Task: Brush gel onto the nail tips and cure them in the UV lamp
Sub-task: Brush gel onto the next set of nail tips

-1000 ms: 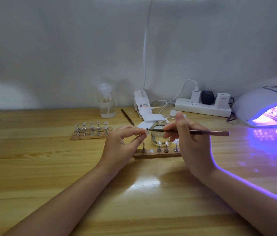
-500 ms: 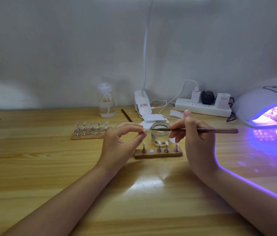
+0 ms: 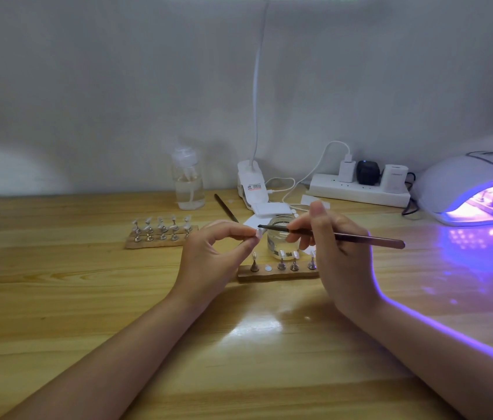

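Head view gives us two bare forearms reaching over the wooden counter. Our left hand pinches one nail tip between thumb and forefinger, raised above the counter. Our right hand grips one brush, its fingers curled round the shaft, and the dark bristle end meets the held nail tip. Just behind the brush stands one small glass jar. In front of the jar lies a near wooden strip where we count four upright stands and one bare round disc in the second place; the right end is partly hidden by our right hand. A far wooden strip to the left carries two rows of stands with tips, about five per row. One UV lamp glows violet at the right edge, with more stands inside, too blurred to count. Along the wall we see one clear pump bottle, one second brush lying flat, one clip lamp base and one power strip with three plugs.
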The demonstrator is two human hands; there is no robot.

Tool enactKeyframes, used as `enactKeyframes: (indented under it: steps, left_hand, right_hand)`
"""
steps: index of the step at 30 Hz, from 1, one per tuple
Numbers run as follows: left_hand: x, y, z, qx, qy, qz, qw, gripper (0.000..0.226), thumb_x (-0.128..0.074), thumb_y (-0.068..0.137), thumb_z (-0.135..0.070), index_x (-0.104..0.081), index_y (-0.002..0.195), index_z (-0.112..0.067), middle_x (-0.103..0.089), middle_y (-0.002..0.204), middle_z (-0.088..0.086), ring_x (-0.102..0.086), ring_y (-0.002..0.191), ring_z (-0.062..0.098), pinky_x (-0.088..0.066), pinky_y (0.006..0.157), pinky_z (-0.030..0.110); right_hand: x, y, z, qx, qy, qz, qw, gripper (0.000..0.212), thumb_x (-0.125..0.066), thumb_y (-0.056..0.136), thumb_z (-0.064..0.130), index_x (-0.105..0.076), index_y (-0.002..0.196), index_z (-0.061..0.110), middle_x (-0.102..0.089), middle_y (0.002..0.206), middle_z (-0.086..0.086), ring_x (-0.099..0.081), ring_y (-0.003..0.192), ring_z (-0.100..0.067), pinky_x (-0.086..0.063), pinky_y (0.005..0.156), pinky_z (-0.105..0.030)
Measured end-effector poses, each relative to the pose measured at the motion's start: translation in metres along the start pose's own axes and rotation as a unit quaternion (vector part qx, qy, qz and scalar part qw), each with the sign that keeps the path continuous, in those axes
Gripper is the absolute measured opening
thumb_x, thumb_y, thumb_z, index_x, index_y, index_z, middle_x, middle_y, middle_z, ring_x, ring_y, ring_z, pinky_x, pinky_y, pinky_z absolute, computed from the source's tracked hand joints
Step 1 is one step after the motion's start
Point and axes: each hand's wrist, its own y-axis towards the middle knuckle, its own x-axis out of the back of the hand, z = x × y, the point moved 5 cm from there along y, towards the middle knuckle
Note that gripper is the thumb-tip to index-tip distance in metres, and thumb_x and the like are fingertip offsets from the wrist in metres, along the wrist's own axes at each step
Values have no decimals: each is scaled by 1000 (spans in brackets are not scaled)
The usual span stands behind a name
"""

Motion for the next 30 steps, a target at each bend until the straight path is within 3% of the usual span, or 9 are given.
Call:
enactKeyframes:
  steps: [9, 14, 21, 30]
  left_hand:
    - [0, 0, 2, 12, -4, -2, 1000, 18, -73, 72, -2, -70, 74, -20, -66, 75, -6, -59, 72, 0, -42, 71, 7]
    - [0, 0, 3, 11, -3, 1, 1000, 18, -72, 72, -3, -69, 74, -21, -66, 76, -6, -57, 72, -3, -39, 69, 4]
    - [0, 0, 4, 12, 5, 5, 1000, 15, -72, 73, -6, -70, 77, -20, -67, 78, -3, -58, 74, 0, -39, 69, 4]
    - [0, 0, 5, 13, 2, 5, 1000, 16, -72, 73, -3, -70, 76, -19, -67, 76, -5, -57, 73, -1, -38, 68, 4]
  right_hand:
    - [-2, -1, -1, -3, 21, 14, 1000, 43, -41, 90, 23, -62, 55, 11, -57, 49, -11, -52, 44, -6, -39, 51, -12]
    - [1, 2, -1, -7, 10, -5, 1000, 41, -41, 92, 23, -63, 60, 10, -59, 49, -1, -50, 45, -3, -38, 48, -13]
    - [-3, 0, 1, -5, -11, 16, 1000, 36, -42, 86, 31, -66, 69, 10, -63, 59, -1, -56, 55, -1, -42, 59, -13]
    - [-3, 1, 0, -7, 22, 17, 1000, 44, -43, 94, 21, -62, 57, 5, -58, 49, -6, -52, 45, -6, -40, 51, -13]
